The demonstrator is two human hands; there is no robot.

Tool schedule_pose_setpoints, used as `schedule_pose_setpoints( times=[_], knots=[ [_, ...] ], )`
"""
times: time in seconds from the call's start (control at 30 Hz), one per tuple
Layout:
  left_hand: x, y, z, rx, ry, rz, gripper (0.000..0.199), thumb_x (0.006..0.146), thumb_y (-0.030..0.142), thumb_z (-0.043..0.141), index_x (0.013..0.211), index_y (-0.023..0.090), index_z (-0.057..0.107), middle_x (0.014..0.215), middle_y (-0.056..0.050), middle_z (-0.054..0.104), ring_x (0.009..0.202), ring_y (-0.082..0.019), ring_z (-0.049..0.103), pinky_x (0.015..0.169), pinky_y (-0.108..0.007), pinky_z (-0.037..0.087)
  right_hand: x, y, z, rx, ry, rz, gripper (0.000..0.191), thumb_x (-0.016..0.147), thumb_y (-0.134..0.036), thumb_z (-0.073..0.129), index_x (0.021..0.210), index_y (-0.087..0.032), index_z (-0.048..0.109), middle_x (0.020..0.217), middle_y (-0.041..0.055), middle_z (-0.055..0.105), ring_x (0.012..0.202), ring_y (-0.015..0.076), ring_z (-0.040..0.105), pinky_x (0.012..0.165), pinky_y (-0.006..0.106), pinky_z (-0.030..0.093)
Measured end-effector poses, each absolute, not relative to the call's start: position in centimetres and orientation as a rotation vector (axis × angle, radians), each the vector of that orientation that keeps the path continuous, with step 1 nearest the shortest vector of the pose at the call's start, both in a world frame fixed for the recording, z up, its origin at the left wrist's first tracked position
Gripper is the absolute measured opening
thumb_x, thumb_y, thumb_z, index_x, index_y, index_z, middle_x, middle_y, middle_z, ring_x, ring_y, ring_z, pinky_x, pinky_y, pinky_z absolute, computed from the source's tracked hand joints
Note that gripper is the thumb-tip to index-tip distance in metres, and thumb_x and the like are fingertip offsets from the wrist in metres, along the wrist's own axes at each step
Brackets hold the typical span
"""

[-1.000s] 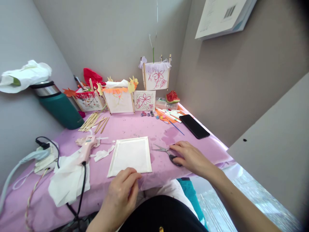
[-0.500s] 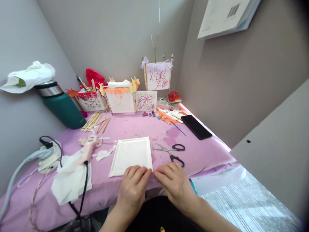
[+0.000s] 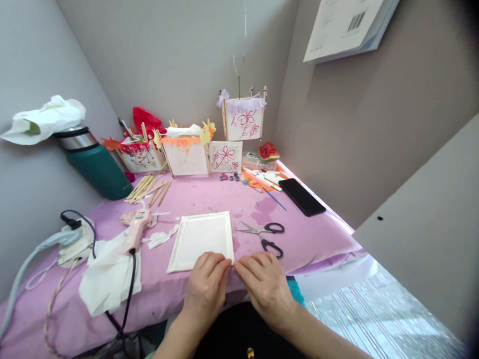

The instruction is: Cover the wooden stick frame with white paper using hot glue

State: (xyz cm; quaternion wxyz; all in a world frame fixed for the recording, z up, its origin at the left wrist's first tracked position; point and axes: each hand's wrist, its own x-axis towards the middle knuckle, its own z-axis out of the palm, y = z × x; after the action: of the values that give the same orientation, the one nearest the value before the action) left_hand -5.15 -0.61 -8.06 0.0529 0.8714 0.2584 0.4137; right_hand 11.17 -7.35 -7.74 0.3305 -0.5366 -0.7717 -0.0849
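Note:
A white frame with a pale panel (image 3: 204, 237) lies flat on the purple cloth in front of me. My left hand (image 3: 209, 281) rests over its near edge, fingers pinched at the near right corner. My right hand (image 3: 264, 281) meets it there from the other side, thumb and fingertips pressed together at the same corner. The fingertips of both hands almost touch, and the corner between them is mostly covered. Just beyond my right hand lie black-handled scissors (image 3: 264, 234) with their blades apart.
To the left are a pink glue gun (image 3: 136, 232) on white tissue, its cable, and a power strip (image 3: 77, 247). Wooden sticks (image 3: 144, 189), a green bottle (image 3: 99, 167), decorated paper lanterns (image 3: 186, 157), markers (image 3: 264, 178) and a black phone (image 3: 302, 197) stand or lie farther back.
The view has shifted slightly. Both hands stay at the frame's near right corner, with the fingertips drawn a little closer together and the right hand's fingers slightly more bent.

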Motion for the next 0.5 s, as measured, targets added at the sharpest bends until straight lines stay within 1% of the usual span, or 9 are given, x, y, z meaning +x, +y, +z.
schedule_pose_setpoints(
  times=[0.17, 0.3, 0.4, 0.5],
  knots=[
    [-5.2, -0.6, -7.6, 2.602, 0.839, 1.23, 0.015, 0.089, 0.009, 0.05, 0.097, 0.018, 0.058, 0.089, -0.007, 0.06, 0.082, -0.019, 0.055, 0.073, -0.035, 0.048, 11.1, -7.2, -7.2, -1.457, -1.891, -0.097, 0.02, 0.093, -0.013, 0.046, 0.101, -0.019, 0.063, 0.089, 0.0056, 0.064, 0.082, 0.0189, 0.052, 0.074, 0.036, 0.039],
    [-5.3, -0.8, -7.4, 2.561, 0.879, 1.198, 0.012, 0.089, 0.01, 0.049, 0.093, 0.019, 0.055, 0.09, -0.007, 0.059, 0.084, -0.019, 0.054, 0.074, -0.035, 0.047, 10.7, -6.9, -7.0, -1.487, -1.8, -0.004, 0.012, 0.092, -0.016, 0.049, 0.087, -0.019, 0.06, 0.085, 0.0049, 0.061, 0.081, 0.0191, 0.051, 0.076, 0.036, 0.039],
    [-5.3, -0.8, -7.4, 2.584, 0.858, 1.18, 0.015, 0.089, 0.008, 0.049, 0.095, 0.019, 0.057, 0.089, -0.006, 0.059, 0.083, -0.019, 0.054, 0.072, -0.035, 0.046, 10.3, -6.5, -6.7, -1.57, -1.776, 0.042, 0.014, 0.09, -0.015, 0.05, 0.078, -0.018, 0.057, 0.08, 0.0042, 0.059, 0.079, 0.0191, 0.05, 0.073, 0.034, 0.038],
    [-5.3, -0.7, -7.5, 2.6, 0.848, 1.169, 0.016, 0.089, 0.008, 0.049, 0.096, 0.019, 0.058, 0.088, -0.006, 0.058, 0.082, -0.019, 0.052, 0.072, -0.036, 0.045, 10.1, -6.1, -5.8, -1.686, -1.782, 0.101, 0.015, 0.088, -0.014, 0.053, 0.073, -0.018, 0.056, 0.08, 0.0033, 0.059, 0.078, 0.0182, 0.052, 0.072, 0.032, 0.037]
  ],
)
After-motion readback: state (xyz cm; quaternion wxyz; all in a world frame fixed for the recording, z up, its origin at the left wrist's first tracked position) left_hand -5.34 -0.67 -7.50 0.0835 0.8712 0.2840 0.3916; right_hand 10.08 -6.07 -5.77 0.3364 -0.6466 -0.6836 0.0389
